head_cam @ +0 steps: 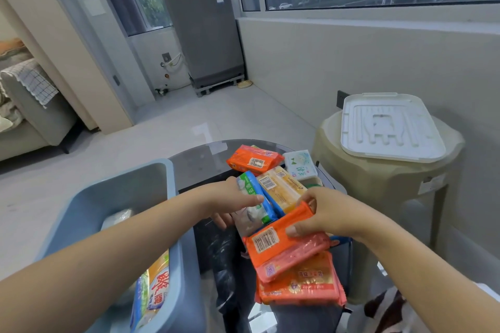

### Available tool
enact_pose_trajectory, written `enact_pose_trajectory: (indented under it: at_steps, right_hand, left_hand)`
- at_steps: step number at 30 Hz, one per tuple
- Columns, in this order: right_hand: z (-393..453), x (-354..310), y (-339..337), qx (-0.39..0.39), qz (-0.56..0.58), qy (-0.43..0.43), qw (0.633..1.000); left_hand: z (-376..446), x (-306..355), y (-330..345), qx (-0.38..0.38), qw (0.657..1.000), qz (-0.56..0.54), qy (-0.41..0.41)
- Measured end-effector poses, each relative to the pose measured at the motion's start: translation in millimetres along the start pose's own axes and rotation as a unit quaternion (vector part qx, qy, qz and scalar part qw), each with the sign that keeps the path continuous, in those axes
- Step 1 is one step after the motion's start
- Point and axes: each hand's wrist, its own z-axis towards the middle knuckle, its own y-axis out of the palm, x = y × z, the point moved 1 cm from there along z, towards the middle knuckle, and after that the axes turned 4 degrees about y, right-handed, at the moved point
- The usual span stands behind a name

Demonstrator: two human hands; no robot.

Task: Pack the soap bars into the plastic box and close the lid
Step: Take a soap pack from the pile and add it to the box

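Observation:
A pile of wrapped soap bars lies on a dark glass table [197,162]. My right hand [322,213] grips an orange soap pack [273,238] by its upper edge. My left hand [230,200] closes on a blue-and-green soap pack [255,197], fingers wrapped under it. Around them lie a yellow pack [281,189], a far orange pack [254,159], a white boxed soap [300,165] and another orange pack [300,281] at the front. The blue-grey plastic box [113,192] stands at the left, holding a few packs [154,289]. Its white lid [389,127] rests on a beige stool at the right.
The beige plastic stool [384,184] stands right of the table against the wall. A grey appliance [205,30] stands at the far wall under the window. A sofa [29,111] sits at far left. Pale floor stretches beyond the table.

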Motion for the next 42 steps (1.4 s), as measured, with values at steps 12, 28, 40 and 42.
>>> enact_pose_trajectory:
  at_steps: [12,28,40,42]
  right_hand:
    - [23.0,-6.5,-32.1,-0.003,0.339,-0.018,0.941]
    - [140.6,-50.5,-17.5,0.256,0.241,-0.006,0.936]
    - [166.5,-42.7,-16.1,0.229,0.093,0.020,0.969]
    - [164.4,-43.7,-16.2,0.240,0.116,0.014,0.964]
  left_hand:
    - [0.2,1.9,-25.7,0.034,0.982,-0.182,0.032]
    - [94.1,5.4,-81.2,0.200,0.927,-0.318,0.002]
    - [125.0,7.2,-57.9,0.064,0.888,-0.450,-0.075]
    - [126.9,9.6,-55.0,0.094,0.899,-0.424,-0.056]
